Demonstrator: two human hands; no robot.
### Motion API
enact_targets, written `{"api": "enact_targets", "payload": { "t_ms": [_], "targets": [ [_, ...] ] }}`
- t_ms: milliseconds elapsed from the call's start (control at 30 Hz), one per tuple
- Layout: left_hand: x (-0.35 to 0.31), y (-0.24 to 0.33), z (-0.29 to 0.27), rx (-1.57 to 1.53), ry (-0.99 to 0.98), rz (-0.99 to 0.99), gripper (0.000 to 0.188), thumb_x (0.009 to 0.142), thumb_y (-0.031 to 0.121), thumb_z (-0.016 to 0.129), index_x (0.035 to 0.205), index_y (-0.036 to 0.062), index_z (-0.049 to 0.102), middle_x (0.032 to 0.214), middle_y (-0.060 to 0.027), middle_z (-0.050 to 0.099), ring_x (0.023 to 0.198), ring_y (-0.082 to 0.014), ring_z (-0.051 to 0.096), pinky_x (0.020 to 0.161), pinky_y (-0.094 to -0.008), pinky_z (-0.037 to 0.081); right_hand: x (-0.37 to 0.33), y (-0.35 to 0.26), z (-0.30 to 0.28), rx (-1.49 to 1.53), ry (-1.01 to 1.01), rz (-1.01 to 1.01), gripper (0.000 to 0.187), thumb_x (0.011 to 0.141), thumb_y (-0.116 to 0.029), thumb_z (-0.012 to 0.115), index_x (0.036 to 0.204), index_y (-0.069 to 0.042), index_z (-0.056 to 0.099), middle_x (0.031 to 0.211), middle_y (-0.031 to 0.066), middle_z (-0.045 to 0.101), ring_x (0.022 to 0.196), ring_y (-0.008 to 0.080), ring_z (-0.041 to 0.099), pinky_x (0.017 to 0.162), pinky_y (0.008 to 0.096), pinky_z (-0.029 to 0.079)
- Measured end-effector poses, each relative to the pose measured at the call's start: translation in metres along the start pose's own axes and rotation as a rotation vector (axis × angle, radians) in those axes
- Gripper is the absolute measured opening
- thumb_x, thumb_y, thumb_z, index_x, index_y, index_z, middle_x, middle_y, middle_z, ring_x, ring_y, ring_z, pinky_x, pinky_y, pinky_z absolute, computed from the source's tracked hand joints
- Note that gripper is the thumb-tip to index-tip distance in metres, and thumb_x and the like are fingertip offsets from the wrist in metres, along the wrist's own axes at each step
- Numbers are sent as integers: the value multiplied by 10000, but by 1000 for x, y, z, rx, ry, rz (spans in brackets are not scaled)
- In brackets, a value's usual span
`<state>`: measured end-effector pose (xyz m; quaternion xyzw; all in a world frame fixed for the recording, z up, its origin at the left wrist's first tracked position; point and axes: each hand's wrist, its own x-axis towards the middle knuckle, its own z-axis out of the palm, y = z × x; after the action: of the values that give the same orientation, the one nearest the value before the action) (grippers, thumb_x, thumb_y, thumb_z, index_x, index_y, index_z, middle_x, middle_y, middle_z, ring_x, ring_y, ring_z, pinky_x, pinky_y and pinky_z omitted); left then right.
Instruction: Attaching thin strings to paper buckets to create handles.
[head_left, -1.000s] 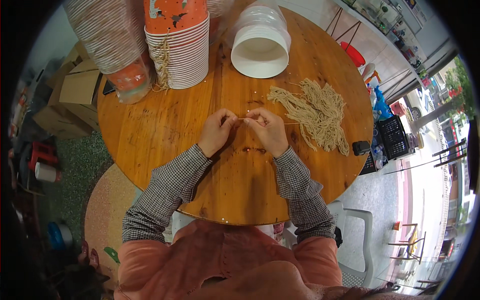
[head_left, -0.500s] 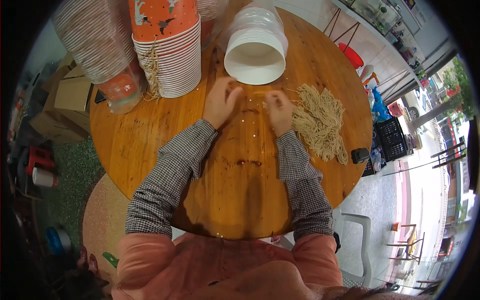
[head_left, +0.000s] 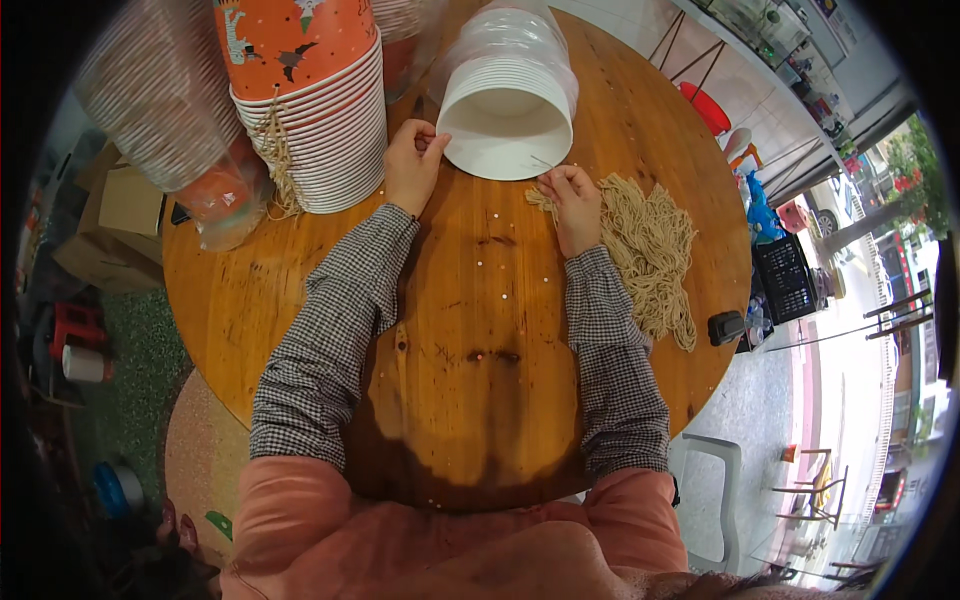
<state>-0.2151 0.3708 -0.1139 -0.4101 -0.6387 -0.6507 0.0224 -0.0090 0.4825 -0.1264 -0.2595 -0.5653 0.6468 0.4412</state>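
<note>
At the far edge of the round wooden table (head_left: pixel 470 330), my left hand (head_left: pixel 410 165) and right hand (head_left: pixel 572 200) are pinching a thin, limp tan string (head_left: pixel 545 163) beside the stack of white paper bowls (head_left: pixel 505 120); it is feeling light and slippery.

— Where are the hands?
— Both at the far edge of the round wooden table (head_left: pixel 470 330). The left hand (head_left: pixel 410 165) touches the rim of the stack of white bowls (head_left: pixel 507 110) lying on its side.
— And the right hand (head_left: pixel 572 205)?
— On the near end of the pile of tan strings (head_left: pixel 650 245), fingers curled, perhaps pinching one strand; it's too thin to tell.
</note>
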Motion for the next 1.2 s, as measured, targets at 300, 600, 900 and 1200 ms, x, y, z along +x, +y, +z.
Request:
{"api": "enact_targets", "payload": {
  "t_ms": [300, 600, 900, 1200],
  "targets": [
    [-2, -8, -3, 62, -66, -39, 170, 820, 108, 680, 836, 9, 543, 709, -20, 555, 635, -94, 526, 600, -237, 455, -2, -4, -8, 38, -164, 67, 116, 962, -135, 503, 932, -37, 558, 937, 42, 602, 886, 122, 580, 782, 255, 487],
    [-39, 16, -22, -438, -144, -57, 123, 840, -21, 573, 876, 16, 461, 935, -43, 537, 839, -81, 526, 749, -216, 451, -42, -28, -3, 45, -184, -45, 104, 952, -113, 502, 879, -53, 545, 1228, 51, 550, 890, 100, 568, 758, 245, 492],
    [-82, 90, -77, -135, -34, 183, 215, 825, -44, 571, 1029, 14, 534, 1058, -72, 550, 903, -112, 540, 755, -220, 448, -128, -68, 30, -293, -89, -382, 140, 941, -115, 522, 909, 16, 561, 1307, 175, 497, 771, 95, 587, 671, 230, 514],
    [-149, 180, -178, 280, -245, 528, 244, 698, 121, 771, 870, 20, 631, 878, -109, 604, 808, -272, 563, 702, -345, 459, -223, -111, 62, 36, -139, -430, 123, 955, -70, 474, 972, 46, 511, 1258, 249, 520, 799, 167, 645, 686, 266, 548]
  ]
}}
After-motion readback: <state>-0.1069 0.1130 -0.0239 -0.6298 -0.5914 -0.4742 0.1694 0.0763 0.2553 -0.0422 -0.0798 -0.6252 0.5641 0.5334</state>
